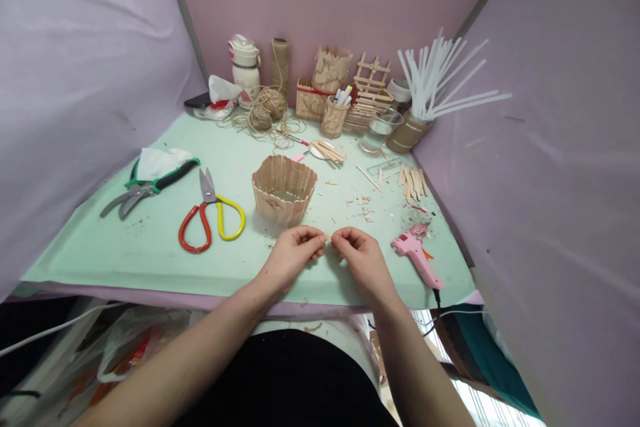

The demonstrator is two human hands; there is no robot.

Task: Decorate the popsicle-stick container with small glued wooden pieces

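My left hand [300, 247] and my right hand [357, 250] meet near the table's front edge, fingers pinched. Between their fingertips is a small piece of pale wood [328, 238], mostly covered by the fingers. Just behind my left hand stands a basket of wooden sticks [284, 193] with an uneven rim. Small wood scraps [364, 203] lie scattered on the table beyond my right hand. Off to the right, a pink glue gun [416, 255] rests on its side. Scissors with one red and one yellow handle [209, 210] lie left of the basket.
Green-handled pruning shears [135, 197] lie at the left. Craft sticks [413, 181] and a clear ruler [385, 167] are at the right. Along the back stand a bottle [245, 73], twine [270, 107], a water cup [377, 133] and white glue sticks [435, 80] in a holder.
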